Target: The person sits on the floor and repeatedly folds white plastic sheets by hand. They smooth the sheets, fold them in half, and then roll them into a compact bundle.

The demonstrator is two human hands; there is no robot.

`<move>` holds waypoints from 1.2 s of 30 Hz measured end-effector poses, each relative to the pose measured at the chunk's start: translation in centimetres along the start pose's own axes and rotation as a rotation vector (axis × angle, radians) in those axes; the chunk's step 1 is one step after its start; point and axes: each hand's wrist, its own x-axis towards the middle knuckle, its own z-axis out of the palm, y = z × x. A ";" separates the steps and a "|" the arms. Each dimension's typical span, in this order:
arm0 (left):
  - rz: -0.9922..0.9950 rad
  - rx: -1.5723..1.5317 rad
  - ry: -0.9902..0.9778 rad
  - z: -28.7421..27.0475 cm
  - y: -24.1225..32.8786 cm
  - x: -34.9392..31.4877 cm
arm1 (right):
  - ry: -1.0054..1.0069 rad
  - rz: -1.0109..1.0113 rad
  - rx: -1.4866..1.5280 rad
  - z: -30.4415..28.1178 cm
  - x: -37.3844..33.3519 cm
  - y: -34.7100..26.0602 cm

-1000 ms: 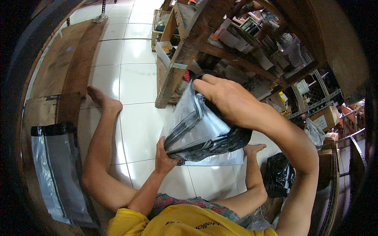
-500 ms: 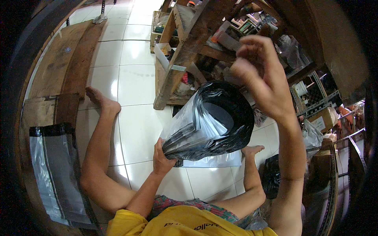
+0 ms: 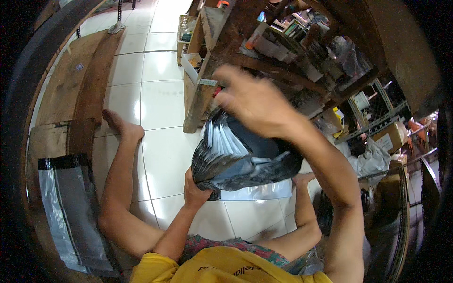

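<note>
The stack of plastic mailing bags (image 3: 240, 158) is held in the air above the person's lap, over the white tiled floor (image 3: 160, 101). The bags look thin, soft and slippery, light singly but floppy as a bundle, so they will likely sag and slide apart unless pinched firmly at the bunched end. That end sits at about 7 o'clock, where the left hand (image 3: 196, 188) has its fingers clenched around it from below. The stack's long axis runs from there up toward 2 o'clock, its loose end fanning out at 11 o'clock. The right hand (image 3: 255, 101) hovers over the top, blurred; whether its fingers grip anything cannot be told. A flat clear bag (image 3: 71, 217) lies at 8 o'clock, and wooden shelves (image 3: 283, 52) stand at 1 o'clock.
</note>
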 end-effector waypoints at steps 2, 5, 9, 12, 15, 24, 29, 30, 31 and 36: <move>-0.020 -0.026 0.041 0.5 0.0 -0.5 | 0.018 0.028 -0.016 0.1 0.2 -0.2; 0.002 -0.081 0.053 1.1 -0.7 0.1 | 0.041 -0.071 -0.016 -1.3 -0.3 -0.3; -0.018 -0.040 0.058 0.4 0.8 0.3 | 0.102 -0.064 0.123 -1.7 -0.2 0.2; 0.012 -0.014 0.023 0.6 -0.3 0.1 | 0.124 -0.106 0.048 -1.1 -0.6 0.1; -0.012 -0.051 0.061 1.1 -0.1 0.4 | -0.083 0.048 0.047 0.8 0.1 -0.4; -0.068 -0.038 0.058 1.1 -0.2 -0.1 | 0.168 -0.184 0.144 -2.1 0.8 -2.0; -0.113 -0.038 0.018 1.0 -0.1 0.0 | 0.267 -0.098 -0.020 -1.0 -2.9 0.9; -0.107 -0.029 0.014 1.0 0.2 0.1 | -0.094 0.079 -0.126 0.8 -3.2 0.9; -0.130 -0.044 0.012 1.0 0.6 0.2 | -0.053 0.075 -0.056 -0.1 -3.5 1.3; -0.223 -0.159 0.011 1.0 1.4 0.7 | 0.259 -0.087 0.372 -6.5 -4.5 0.6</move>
